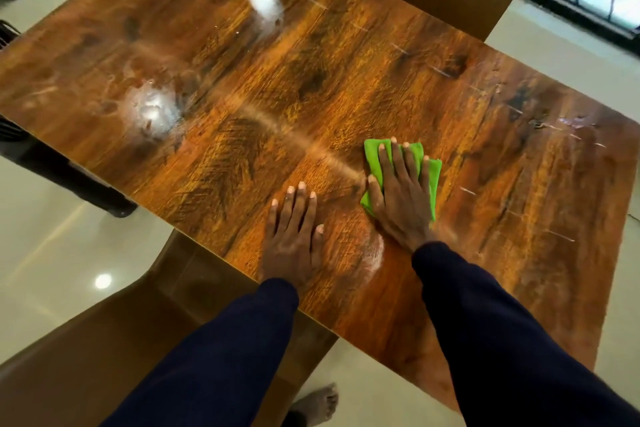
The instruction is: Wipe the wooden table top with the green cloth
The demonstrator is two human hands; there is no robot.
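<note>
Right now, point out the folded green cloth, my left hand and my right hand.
folded green cloth (433,184): head view, its uncovered right edge.
left hand (294,239): head view, back of the hand.
right hand (398,199): head view, back of the hand.

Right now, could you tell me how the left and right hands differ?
The left hand lies flat on bare wood; the right hand presses on the green cloth. The right hand reaches further across the table top than the left hand. Both have straight fingers.
</note>
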